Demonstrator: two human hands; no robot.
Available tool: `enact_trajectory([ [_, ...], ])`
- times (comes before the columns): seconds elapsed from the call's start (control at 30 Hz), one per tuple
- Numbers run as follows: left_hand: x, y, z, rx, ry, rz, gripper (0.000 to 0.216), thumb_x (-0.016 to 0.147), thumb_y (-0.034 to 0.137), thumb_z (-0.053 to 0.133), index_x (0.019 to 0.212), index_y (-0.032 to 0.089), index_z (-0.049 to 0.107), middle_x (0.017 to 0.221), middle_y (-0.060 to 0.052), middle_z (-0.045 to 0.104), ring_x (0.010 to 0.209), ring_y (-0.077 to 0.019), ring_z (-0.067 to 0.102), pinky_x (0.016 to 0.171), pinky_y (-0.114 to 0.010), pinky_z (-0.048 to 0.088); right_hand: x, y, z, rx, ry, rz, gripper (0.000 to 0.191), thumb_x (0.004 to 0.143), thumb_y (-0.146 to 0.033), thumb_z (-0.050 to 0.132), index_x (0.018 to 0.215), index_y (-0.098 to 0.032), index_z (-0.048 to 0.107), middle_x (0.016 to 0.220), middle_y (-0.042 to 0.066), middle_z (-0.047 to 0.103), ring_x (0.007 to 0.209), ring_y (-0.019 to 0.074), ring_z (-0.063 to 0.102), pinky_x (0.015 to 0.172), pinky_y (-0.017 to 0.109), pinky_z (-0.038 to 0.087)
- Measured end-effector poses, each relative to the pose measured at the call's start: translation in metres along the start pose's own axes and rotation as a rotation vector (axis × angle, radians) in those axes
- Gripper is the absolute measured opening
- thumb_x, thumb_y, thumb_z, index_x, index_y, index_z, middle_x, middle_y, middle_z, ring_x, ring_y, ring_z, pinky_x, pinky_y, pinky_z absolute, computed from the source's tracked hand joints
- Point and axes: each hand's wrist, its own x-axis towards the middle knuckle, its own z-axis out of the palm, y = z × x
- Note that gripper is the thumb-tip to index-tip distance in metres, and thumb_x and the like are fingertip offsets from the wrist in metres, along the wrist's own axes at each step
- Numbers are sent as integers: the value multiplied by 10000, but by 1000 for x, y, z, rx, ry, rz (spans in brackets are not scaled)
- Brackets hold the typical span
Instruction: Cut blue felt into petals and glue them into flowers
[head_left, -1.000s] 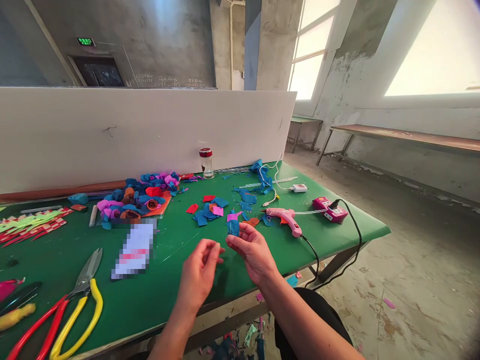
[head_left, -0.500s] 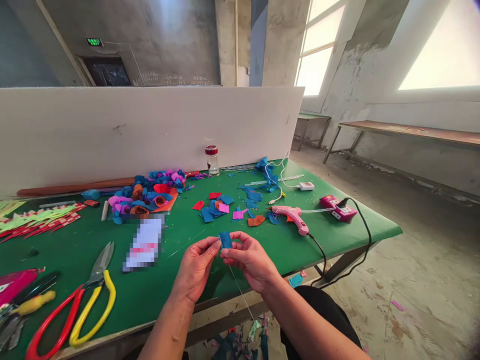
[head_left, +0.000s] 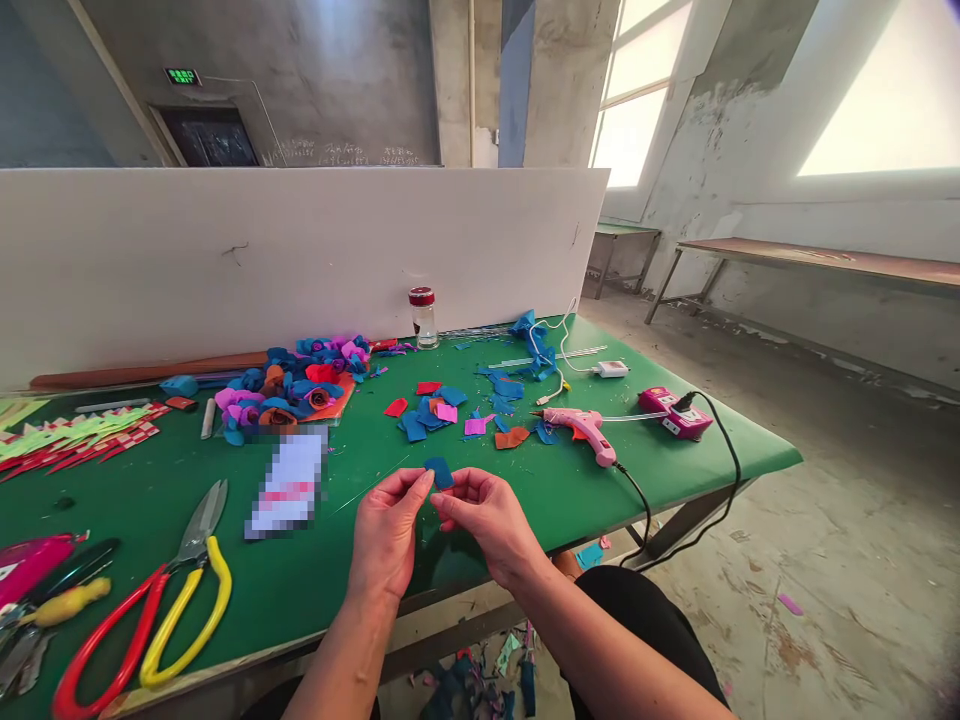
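Observation:
A small piece of blue crepe paper (head_left: 439,472) is held up over the front edge of the table. My left hand (head_left: 388,522) pinches its left side between thumb and fingers. From the other side my right hand (head_left: 487,518) has its fingers closed at the lower right edge of the same piece. Just beyond, cut paper petals (head_left: 427,420) in blue, red, pink and orange lie scattered. A pink glue gun (head_left: 585,428) lies on its side to the right of them.
On the green table (head_left: 360,580) lie red-and-yellow-handled scissors (head_left: 196,560), a heap of paper roses (head_left: 289,385) and a glass jar (head_left: 424,322). A magenta power block (head_left: 675,413) with a black cord sits near the right edge. A white board (head_left: 300,260) stands behind.
The blue paper has shifted slightly left and up and is tilted differently. The thin pale strand that hung below my hands no longer shows.

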Motion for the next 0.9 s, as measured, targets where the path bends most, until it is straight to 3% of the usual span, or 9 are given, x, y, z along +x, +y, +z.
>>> enact_trajectory([
  [0.3, -2, 0, 0, -10, 23, 15, 293, 518, 350, 871, 679, 159, 719, 605, 38, 598, 614, -72, 466, 630, -189, 397, 3, 2, -3, -64, 8, 27, 349, 599, -400, 818, 748, -127, 661, 716, 21, 667, 533, 69, 551, 443, 169, 401],
  [0.43, -3, 4, -7, 20, -69, -53, 332, 584, 419, 834, 761, 150, 750, 693, 1, 653, 640, -86, 483, 634, -204, 408, 4, -2, -6, 24, -38, 108, 323, 582, -365, 836, 707, -122, 665, 684, 19, 667, 498, 45, 524, 434, 154, 368],
  [0.57, -3, 7, -10, 82, -174, -81, 302, 574, 383, 846, 711, 133, 747, 688, -23, 671, 695, -116, 533, 692, -225, 428, 3, -6, -8, 116, -89, 180, 311, 565, -327, 853, 691, -118, 660, 663, 17, 665, 488, 36, 526, 432, 139, 371],
  [0.9, -3, 2, -6, -11, -63, -158, 335, 483, 337, 887, 702, 134, 734, 604, -8, 658, 596, -92, 532, 622, -210, 427, 1, -2, -7, 166, -98, 196, 329, 564, -328, 867, 700, -113, 659, 683, 23, 681, 499, 57, 590, 454, 142, 469],
])
